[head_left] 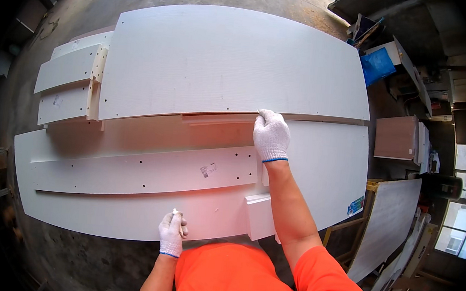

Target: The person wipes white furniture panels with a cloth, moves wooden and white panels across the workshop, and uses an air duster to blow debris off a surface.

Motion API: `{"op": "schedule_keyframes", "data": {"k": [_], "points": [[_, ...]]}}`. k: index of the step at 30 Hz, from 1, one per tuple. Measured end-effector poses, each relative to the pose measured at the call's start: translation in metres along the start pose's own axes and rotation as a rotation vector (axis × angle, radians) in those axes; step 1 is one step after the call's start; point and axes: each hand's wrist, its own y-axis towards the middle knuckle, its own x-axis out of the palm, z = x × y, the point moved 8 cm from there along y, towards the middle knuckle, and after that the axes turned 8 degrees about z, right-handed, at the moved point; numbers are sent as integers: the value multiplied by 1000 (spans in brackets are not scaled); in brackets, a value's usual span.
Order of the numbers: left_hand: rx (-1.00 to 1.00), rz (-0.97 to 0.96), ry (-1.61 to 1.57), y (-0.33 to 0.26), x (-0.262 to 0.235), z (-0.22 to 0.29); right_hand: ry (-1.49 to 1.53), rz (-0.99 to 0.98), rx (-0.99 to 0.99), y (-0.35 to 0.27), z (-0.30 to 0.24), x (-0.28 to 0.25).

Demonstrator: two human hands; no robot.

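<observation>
My left hand [171, 233], in a white knit glove with a blue cuff, is closed near the front edge of the lower white panel [101, 220]. A small white piece [175, 211] pokes up from its fingertips; its kind is too small to tell. My right hand [272, 136], gloved the same way, reaches out to the near edge of the large upper white panel [240, 58]. Its fingers are pinched at that edge, and what they may hold is too small to make out. Small dark holes dot the upper panel's edges.
A long drilled white board [143, 168] lies on the lower panel. A short white block [259, 216] sits beside my right forearm. Narrower drilled boards [64, 102] are stacked at the left. Brown-faced panels [395, 137] and a leaning board [385, 226] stand right.
</observation>
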Motion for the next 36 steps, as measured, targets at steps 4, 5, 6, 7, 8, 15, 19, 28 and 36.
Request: {"op": "schedule_keyframes", "data": {"k": [4,5,6,7,8,15,19,28,36], "points": [[-7,1,-2,-1,1,1,-68,-66,-65,-2,-11,12],[-4,-4,-2,-1,2,2,-90,-90,-98,-4,-15,13],[0,-9,-2,-1,4,2,-53,-195,-114,-7,-15,24],[4,-14,-2,-1,6,3,-22,-173,-121,-14,-17,21],[4,-14,1,-1,8,4,5,-167,-112,-21,-16,18],[3,-13,2,-2,8,7,-58,-51,-68,-4,4,4],[-2,1,9,-1,4,6,-149,-44,-80,13,0,8],[3,-10,7,0,9,9,73,-313,-184,-50,-52,12],[6,-65,-48,6,2,6,359,-627,87,-174,3,14]]}}
